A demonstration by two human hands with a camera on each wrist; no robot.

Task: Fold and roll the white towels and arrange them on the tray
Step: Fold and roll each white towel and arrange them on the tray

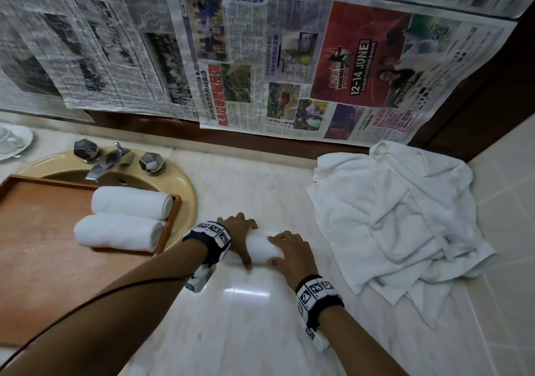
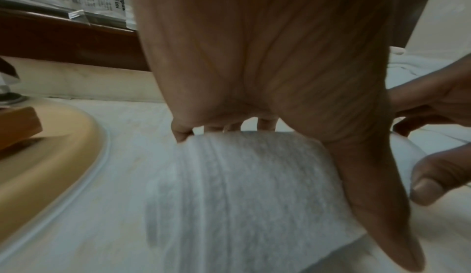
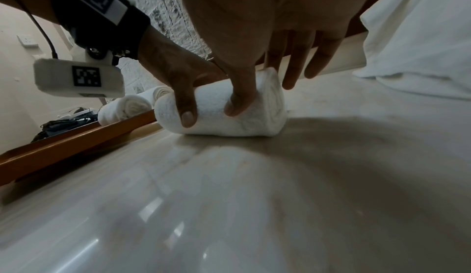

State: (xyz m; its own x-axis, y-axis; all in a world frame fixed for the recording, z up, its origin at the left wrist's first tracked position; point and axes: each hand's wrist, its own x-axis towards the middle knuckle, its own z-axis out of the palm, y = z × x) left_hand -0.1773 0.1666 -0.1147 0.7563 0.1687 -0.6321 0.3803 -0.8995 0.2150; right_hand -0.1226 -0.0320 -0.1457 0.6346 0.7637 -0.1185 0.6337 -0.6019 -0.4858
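Observation:
A rolled white towel (image 1: pixel 260 244) (image 3: pixel 211 120) (image 2: pixel 242 186) lies on the marble counter, just right of the tray. My left hand (image 1: pixel 238 236) (image 2: pixel 254 56) grips its left part, fingers over the top and thumb down the near side. My right hand (image 1: pixel 289 252) (image 3: pixel 254 35) grips its right end, thumb pressed into the front and fingers reaching past the far side. The wooden tray (image 1: pixel 43 231) (image 3: pixel 76 144) rests over the sink at the left and holds two rolled towels (image 1: pixel 131 202) (image 1: pixel 117 232) side by side near its right rim.
A loose pile of white towels (image 1: pixel 399 216) (image 3: pixel 420 46) covers the counter's right side. A beige sink (image 1: pixel 185 190) with a chrome faucet (image 1: pixel 107 161) sits behind the tray. Newspaper (image 1: pixel 260 57) covers the wall. A white cup and saucer (image 1: pixel 11 141) stand far left.

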